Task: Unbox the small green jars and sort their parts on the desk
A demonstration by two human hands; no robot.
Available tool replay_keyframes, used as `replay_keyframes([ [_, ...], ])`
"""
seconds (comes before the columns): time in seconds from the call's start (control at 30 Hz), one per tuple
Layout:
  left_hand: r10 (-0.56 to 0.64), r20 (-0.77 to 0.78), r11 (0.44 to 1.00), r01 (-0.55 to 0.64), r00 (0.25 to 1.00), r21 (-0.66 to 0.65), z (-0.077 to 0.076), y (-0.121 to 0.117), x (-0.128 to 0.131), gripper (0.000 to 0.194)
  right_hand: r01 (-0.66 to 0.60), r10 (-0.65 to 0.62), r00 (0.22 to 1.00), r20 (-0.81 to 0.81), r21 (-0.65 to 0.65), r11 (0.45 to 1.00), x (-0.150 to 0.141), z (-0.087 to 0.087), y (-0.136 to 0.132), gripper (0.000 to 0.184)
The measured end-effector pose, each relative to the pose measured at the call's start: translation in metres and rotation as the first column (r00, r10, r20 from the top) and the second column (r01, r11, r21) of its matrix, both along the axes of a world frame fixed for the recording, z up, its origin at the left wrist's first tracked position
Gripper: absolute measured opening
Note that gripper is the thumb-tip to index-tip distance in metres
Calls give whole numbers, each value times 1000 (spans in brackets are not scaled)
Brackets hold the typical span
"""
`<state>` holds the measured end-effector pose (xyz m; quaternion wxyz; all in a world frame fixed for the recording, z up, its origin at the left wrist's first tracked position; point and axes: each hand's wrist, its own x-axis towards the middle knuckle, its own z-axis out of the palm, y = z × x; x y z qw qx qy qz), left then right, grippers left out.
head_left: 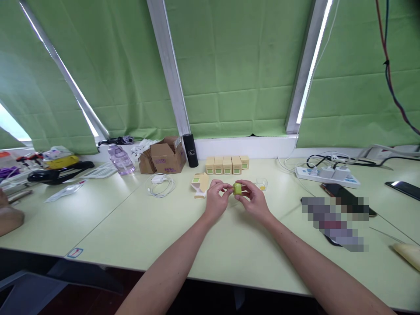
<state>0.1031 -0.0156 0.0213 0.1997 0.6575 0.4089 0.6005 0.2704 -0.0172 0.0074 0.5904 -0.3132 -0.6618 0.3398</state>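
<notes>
Between the fingertips of my right hand (256,199) is a small glossy yellow-green rounded block (237,188), held a little above the table. My left hand (217,197) meets it from the left side, thumb and forefinger pinched together at its edge. Whatever sits in that pinch is too small to make out. An opened small cardboard box (200,184) with a green label stands just left of my left hand. Beyond my right hand is a small clear plastic cup (261,183) with something yellow in it.
Several small tan boxes (227,165) stand in a row behind my hands. Further left are a black cylinder (190,151), a brown carton (168,156), a coiled white cable (161,185) and a purple bottle (120,159). A power strip (328,176) and phones (349,199) lie right. Another person's hand (9,214) rests far left.
</notes>
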Motion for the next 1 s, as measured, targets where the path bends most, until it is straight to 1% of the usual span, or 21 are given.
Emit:
replay_keyframes([
  [0.17, -9, 47, 999, 11, 999, -50, -2, 2, -1, 2, -8, 8, 1000, -3, -6, 1000, 1, -1, 0, 41],
  [0.4, -24, 69, 998, 28, 997, -64, -1, 2, -1, 3, -18, 18, 1000, 1, -8, 1000, 2, -3, 1, 40],
  [0.63, -71, 118, 992, 82, 991, -98, -3, 4, -3, 3, -25, 25, 1000, 9, -7, 1000, 4, -5, 3, 40],
  [0.8, -74, 116, 990, 87, 990, -110, -4, 4, -2, 1, -33, 33, 999, -5, -28, 999, 3, -2, 1, 40],
  [0.9, -61, 94, 993, 70, 994, -97, -2, 1, 1, 7, -50, 49, 998, -29, -35, 998, 2, 1, 0, 43],
  [1.0, -55, 46, 996, 58, 997, -65, 1, -4, 1, 18, -40, 40, 999, -30, -9, 999, 2, 3, 0, 42],
])
